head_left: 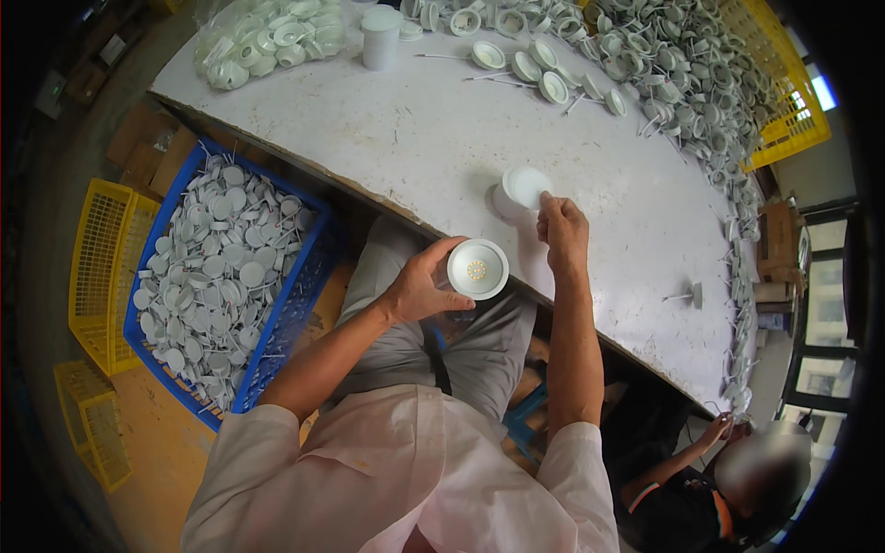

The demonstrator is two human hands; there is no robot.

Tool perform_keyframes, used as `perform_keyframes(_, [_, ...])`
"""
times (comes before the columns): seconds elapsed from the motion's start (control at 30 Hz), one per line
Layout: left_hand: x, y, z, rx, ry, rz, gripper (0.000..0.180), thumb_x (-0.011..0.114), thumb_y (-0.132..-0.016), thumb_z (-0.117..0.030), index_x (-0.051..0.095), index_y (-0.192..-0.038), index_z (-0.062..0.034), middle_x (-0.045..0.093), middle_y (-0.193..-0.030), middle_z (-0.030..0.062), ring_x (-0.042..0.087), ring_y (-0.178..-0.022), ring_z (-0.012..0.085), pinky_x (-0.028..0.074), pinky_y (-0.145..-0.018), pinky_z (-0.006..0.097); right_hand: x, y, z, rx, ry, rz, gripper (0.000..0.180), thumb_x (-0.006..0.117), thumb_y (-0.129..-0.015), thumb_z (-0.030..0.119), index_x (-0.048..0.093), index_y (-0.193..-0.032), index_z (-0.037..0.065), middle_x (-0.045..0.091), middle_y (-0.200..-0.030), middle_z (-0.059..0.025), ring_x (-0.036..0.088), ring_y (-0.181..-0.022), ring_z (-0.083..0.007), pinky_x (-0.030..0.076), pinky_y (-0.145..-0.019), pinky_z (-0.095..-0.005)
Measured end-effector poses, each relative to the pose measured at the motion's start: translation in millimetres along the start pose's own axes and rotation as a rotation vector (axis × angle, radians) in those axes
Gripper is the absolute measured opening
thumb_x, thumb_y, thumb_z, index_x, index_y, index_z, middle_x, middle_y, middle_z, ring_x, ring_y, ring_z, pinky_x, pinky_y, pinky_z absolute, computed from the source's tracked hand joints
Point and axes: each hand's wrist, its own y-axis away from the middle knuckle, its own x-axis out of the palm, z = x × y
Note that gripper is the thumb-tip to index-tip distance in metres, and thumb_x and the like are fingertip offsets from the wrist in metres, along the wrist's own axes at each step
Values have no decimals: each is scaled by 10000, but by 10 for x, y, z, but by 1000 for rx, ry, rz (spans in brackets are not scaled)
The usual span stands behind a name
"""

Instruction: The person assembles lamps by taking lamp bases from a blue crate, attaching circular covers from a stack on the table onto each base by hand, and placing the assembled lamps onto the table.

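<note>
My left hand (419,284) is closed round the side of a white round LED light housing (479,286), its open face up over the table's edge. Inside, a ring of small yellow LEDs (476,269) shows. To its right, my right hand (564,229) pinches the rim of a thin white disc (525,185). That disc lies on or just above a short white stack (503,205) on the white table (415,152); whether it touches cannot be told. Several open LED light cups (553,88) with wires lie farther back on the table.
A blue crate (323,221) full of wired white lights stands left, beside yellow crates (92,267). At the back are a plastic bag of white housings (277,41), a white cylinder (381,41) and a large heap of lights (682,78). Another person (701,498) works at right.
</note>
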Motion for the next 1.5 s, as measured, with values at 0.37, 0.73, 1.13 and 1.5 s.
perform_keyframes(0.37, [-2,25,96,-22,-33,-42,820,832,-649,-158,391,-1313,38,537,-1215,114,491,-1149,180,385,-994,315,-19,90,42,51,-146,-42,182,630,-879,168,606,-901,-11,593,-717,-47,551,-584,-98,472,-543,-221])
perform_keyframes(0.73, [-65,42,177,8,-132,25,855,804,-709,-109,278,-1362,57,503,-1233,123,507,-1139,187,455,-962,327,-292,353,-37,45,-346,-71,109,604,-882,129,548,-909,39,575,-732,-28,545,-569,-97,411,-481,-190])
perform_keyframes(1.13, [121,-62,32,-63,-263,36,845,807,-700,-96,290,-1352,50,508,-1236,127,512,-1146,190,440,-977,333,-222,810,-184,124,-588,-42,87,627,-876,87,542,-865,72,576,-738,6,495,-534,-62,408,-474,-174])
perform_keyframes(1.5, [191,-59,-21,-54,-189,-13,810,799,-697,-85,329,-1344,39,511,-1245,115,509,-1155,185,427,-989,333,-252,948,-374,148,-587,88,77,568,-916,125,549,-882,59,609,-746,-36,553,-588,-89,430,-513,-198])
